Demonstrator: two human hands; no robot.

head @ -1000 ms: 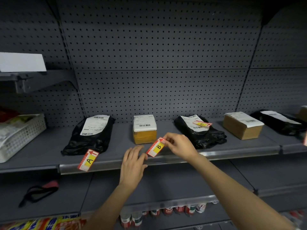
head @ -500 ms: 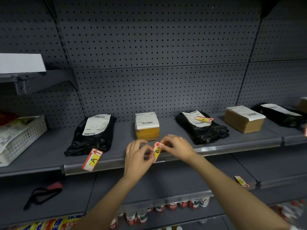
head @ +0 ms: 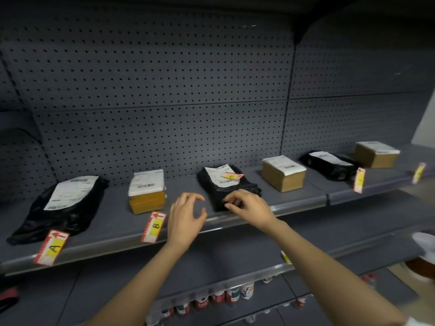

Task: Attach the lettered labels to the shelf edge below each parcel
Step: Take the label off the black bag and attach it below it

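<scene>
Label B (head: 153, 227) now hangs on the shelf edge (head: 113, 243) below the yellow box (head: 147, 195); half a second ago both hands pinched it. The view has swung right, so more parcels show. Both hands have let go and shifted right.

The left hand (head: 186, 220) hovers just right of label B, fingers (head: 188, 198) curled and spread, empty. The right hand (head: 249, 208) is in front of the middle black bag (head: 226, 187), fingers bent and loosely apart, holding nothing; whether they touch the bag cannot be told.

Label A (head: 52, 247) hangs on the edge below the left black bag (head: 63, 208). Label C (head: 231, 176) lies on top of the middle bag. Two more labels (head: 359, 180) hang on the edge further right, letters blurred. Behind the shelf stands grey pegboard (head: 164, 102); cans (head: 226, 296) line a lower shelf.
</scene>
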